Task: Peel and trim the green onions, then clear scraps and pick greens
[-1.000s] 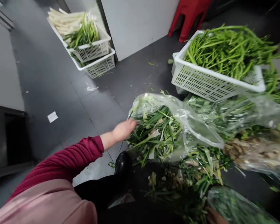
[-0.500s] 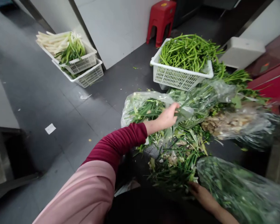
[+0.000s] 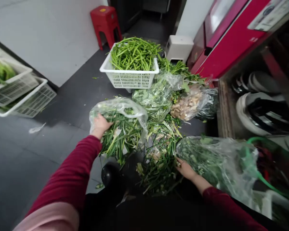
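Swung rightward in the head view since half a second ago, sending the stacked baskets (image 3: 20, 88) toward the left edge; shifted, too, with the left hand (image 3: 101, 124), from the right side of the clear bag (image 3: 100, 107) to the left. Placed there against plastic and cut greens (image 3: 121, 138), thumb spread from fingers; impossible to tell whether gripping or just pressing. Set lower right with the right hand (image 3: 185, 168), fingers curled at the edge of the loose greens (image 3: 159, 175) on the floor (image 3: 65, 128), just beside a filled bag (image 3: 212, 157); no telling what is caught. Likely to tear if tugged by thin plastic alone. Likely to spill stems at the near side if tilted. Possible to snag the filled bag, being so close, or tread on stems with the boot (image 3: 107, 175) alongside.
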`<state>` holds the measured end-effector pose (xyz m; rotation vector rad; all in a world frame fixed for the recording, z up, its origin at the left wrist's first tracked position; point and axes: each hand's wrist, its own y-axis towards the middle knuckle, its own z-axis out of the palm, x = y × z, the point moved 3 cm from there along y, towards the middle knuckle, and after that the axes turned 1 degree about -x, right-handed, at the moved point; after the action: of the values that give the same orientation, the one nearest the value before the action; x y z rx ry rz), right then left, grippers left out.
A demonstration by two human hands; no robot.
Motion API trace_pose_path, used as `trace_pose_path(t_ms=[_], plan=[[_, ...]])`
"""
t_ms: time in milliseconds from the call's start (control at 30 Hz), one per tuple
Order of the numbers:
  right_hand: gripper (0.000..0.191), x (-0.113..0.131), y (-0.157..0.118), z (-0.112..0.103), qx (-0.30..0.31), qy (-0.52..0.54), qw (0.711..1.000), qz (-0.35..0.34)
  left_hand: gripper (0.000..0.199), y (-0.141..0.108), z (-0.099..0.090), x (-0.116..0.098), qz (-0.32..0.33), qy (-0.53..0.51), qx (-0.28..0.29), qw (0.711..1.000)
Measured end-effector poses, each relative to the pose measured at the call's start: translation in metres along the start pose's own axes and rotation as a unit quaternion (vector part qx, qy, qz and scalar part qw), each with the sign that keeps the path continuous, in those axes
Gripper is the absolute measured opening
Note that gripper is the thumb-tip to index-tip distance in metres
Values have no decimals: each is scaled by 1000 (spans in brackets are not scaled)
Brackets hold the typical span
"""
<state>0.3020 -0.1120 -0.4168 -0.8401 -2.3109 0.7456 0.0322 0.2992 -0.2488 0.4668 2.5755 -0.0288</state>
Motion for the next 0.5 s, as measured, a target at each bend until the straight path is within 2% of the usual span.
trace_pose_path(t_ms=[67,100,167,200,233,267,300,333,367,400,467,500], plan=[[57,-7,26,-18,-29,32,999,32,57,-7,-11,18,-28,54,-17,998],[56,-10,41,-29,-44,43,997,45,55,-15,-14,21,-41,85,-41,995],[55,-16,78,-55,-81,41,994,62,36,-40,-7,10,-20,105,-86,991],[54,-19,98,-69,-103,29,992,64,27,-55,7,-5,35,81,-71,994],[54,-20,118,-83,-124,12,990,64,24,-72,30,-26,112,37,0,993],[53,-20,140,-95,-139,-9,988,60,26,-90,61,-50,198,-12,120,973],[54,-19,161,-107,-148,-33,987,53,31,-106,97,-74,262,-52,247,931],[54,-16,181,-116,-151,-57,986,41,38,-115,133,-96,285,-65,337,895],[54,-12,201,-125,-148,-78,986,24,43,-115,170,-113,258,-46,380,887],[54,-6,221,-131,-141,-99,985,0,46,-104,206,-122,179,1,382,907],[54,6,256,-141,-128,-126,982,-58,43,-66,269,-129,88,59,351,930],[54,11,273,-143,-123,-137,979,-84,42,-41,295,-125,53,82,334,937]])
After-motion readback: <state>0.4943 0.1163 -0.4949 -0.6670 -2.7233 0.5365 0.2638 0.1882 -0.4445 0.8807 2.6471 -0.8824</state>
